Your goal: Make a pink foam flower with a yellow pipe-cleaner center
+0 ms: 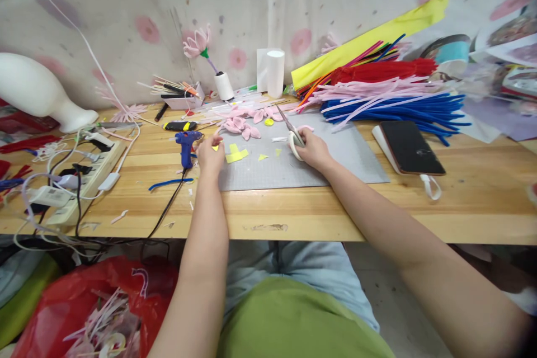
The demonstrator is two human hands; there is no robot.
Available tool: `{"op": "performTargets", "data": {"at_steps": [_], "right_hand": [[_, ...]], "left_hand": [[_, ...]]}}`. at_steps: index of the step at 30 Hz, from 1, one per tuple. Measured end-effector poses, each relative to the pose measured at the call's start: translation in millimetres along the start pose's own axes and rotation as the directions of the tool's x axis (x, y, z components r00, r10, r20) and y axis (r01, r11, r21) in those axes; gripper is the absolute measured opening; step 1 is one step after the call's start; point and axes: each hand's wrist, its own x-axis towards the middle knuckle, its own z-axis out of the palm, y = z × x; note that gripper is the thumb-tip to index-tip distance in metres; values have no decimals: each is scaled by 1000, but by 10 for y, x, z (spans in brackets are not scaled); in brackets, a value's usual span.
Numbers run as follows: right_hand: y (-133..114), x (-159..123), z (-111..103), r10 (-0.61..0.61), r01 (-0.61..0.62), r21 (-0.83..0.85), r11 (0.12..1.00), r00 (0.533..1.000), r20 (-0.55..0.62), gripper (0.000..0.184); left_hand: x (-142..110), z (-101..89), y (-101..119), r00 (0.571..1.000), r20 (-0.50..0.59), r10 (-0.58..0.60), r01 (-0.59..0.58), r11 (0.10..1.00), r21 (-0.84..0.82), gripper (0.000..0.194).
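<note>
In my right hand point(314, 150) is a pair of scissors point(287, 122) with white handles, its blades pointing away to the upper left over the grey cutting mat point(264, 178). My left hand point(210, 155) is at the mat's left edge, fingers pinched, with a small yellow piece point(216, 147) showing between thumb and finger. A larger cut yellow piece point(236, 153) lies just right of that hand, with small yellow scraps point(263, 157) farther right. Pink fuzzy petals point(239, 125) lie behind. Close to my left hand's outer side stands a blue glue gun point(187, 148).
Blue pipe cleaners point(394, 114), with pink and red bundles, are piled at the back right. A phone point(411, 147) leans at right. A pink flower point(198, 43) stands in a white holder point(224, 86). A cable-filled power strip point(90, 179) lies left; a red bag point(104, 274) sits below.
</note>
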Motion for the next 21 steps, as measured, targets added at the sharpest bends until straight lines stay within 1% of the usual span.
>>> {"op": "performTargets", "data": {"at_steps": [1,2,5,7,9,11,13,14,16,17,18,19,21], "right_hand": [[20,-4,-9,6,-7,-1,1000,1000,-8,32],[35,-7,-17,13,-13,-1,1000,1000,-17,33],[52,-16,-33,24,-24,-11,1000,999,-25,35],[40,-27,-40,27,-28,-37,999,999,-17,35],[22,-39,-46,31,-31,-74,997,999,-10,33],[8,-49,-49,34,-35,-98,995,999,-8,33],[5,-55,-46,35,-36,-106,994,999,-16,32],[6,-57,-43,35,-37,-105,994,999,-19,33],[10,-60,-36,33,-35,-99,994,999,-27,36],[10,-63,-34,33,-36,-97,995,999,-30,37],[8,-66,-34,34,-37,-96,995,999,-28,39],[3,-70,-37,36,-38,-99,994,999,-24,41],[-13,-75,-51,22,-23,-112,993,1000,-7,44]], "left_hand": [[11,-59,-30,998,53,-32,27,996,79,14],[8,-97,-47,994,102,-37,22,990,138,16],[-47,-110,-45,977,212,-30,-27,966,258,22],[-84,-75,-32,973,227,-46,-28,950,310,26],[-96,-44,-37,974,212,-81,5,942,335,28],[-82,-26,-61,974,201,-103,40,954,298,24],[-52,-12,-90,976,199,-89,53,982,179,19],[-35,-2,-98,981,179,-71,56,995,86,18],[-9,32,-90,994,97,-46,60,986,-156,17],[-2,55,-70,997,54,-58,72,954,-291,17],[-2,84,-40,995,29,-93,97,900,-425,19],[-8,117,0,989,31,-142,136,824,-549,21],[-41,192,97,961,119,-251,256,634,-730,26]]}}
